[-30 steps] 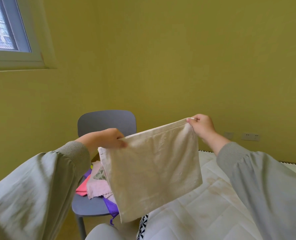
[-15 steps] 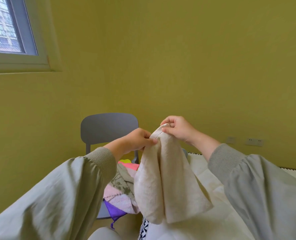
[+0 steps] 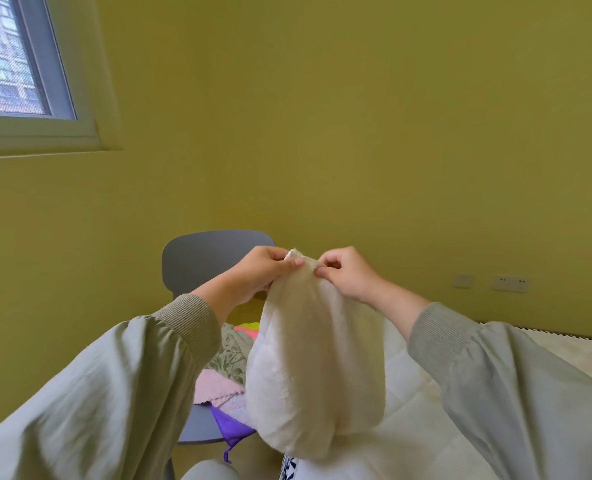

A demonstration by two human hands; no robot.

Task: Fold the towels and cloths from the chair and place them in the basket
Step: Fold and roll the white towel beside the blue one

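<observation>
1. In front of the chair [image 3: 215, 258], the left hand [image 3: 260, 273] and right hand [image 3: 348, 277] each pinch the top corners of a cream towel [image 3: 315, 375], which hangs doubled.
2. The towel hides part of the cloths [image 3: 223, 379] piled on the chair's seat.
3. A mattress [image 3: 412, 431] lies right of the chair.
4. A yellow wall [image 3: 357, 133] stands behind the chair.

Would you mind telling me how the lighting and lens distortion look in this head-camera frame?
Head view: soft, even daylight, no glare; wide-angle lens skews the window frame; the cream cloth, left hand and right hand are sharp, without motion blur.
</observation>
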